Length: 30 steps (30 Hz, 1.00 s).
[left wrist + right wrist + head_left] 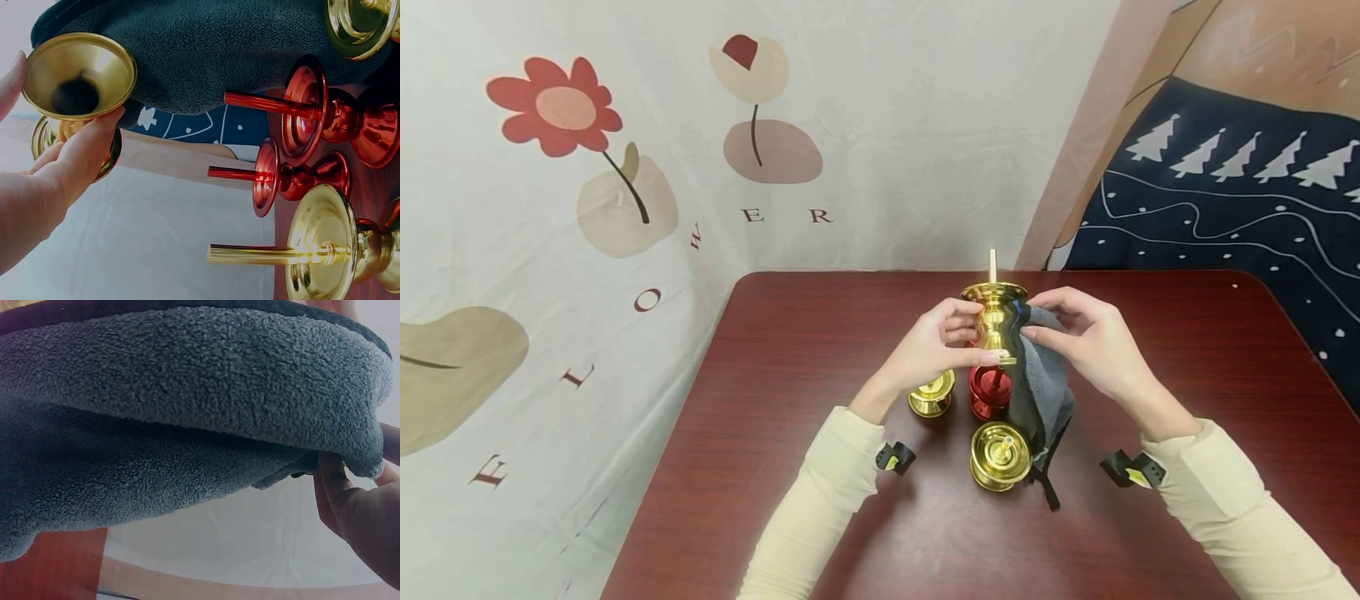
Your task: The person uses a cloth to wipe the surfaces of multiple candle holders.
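Observation:
My left hand grips a shiny gold candlestick by its waisted body, up above the table, with its thin spike upward. In the left wrist view its hollow, flared base faces the camera, the fingers curled around the stem. On the other side my right hand pinches a grey fleecy cloth with a dark border, close against the candlestick. The cloth hangs down toward the table. In the right wrist view the cloth fills much of the picture and partly hides the fingers.
Below the hands, a gold candlestick stands at left, another gold candlestick nearer the front. Two red candlesticks show in the left wrist view, one larger, one smaller. The reddish-brown table meets a printed curtain behind.

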Tool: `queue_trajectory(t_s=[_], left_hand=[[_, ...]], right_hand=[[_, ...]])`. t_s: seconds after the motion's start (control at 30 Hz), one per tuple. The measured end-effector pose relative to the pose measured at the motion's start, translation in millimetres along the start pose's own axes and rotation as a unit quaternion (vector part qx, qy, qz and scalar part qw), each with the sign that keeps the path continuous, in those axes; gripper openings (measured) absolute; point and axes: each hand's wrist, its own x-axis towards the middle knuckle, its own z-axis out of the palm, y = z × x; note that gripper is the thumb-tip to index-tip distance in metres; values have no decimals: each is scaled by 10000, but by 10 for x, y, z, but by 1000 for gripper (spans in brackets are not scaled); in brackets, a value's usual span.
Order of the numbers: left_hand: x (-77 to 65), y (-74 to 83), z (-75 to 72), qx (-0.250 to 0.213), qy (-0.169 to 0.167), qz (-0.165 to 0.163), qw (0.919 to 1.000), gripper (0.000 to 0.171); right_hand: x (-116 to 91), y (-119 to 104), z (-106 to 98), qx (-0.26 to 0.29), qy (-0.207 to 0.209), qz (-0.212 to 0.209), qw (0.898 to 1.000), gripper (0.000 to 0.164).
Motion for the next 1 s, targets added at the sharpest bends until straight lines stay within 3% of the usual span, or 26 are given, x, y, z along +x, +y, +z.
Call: queue_trajectory(t_s=[0.23,0.43,0.77,1.0], left_hand=[[0,-30,-15,-239,104,-11,9997,53],[-2,-30,-25,-260,79,112,9996,53],[-4,-44,-9,-264,-24,157,9995,57],[-15,-38,-5,-339,-98,289,9990,57]], right_hand=[[-27,2,-73,397,-848,161,9955,41],[-18,34,-126,559,-1448,-1,9879,58],[-1,76,-134,549,-1431,-273,9878,58],[12,93,-166,258,-1388,-484,9888,55]])
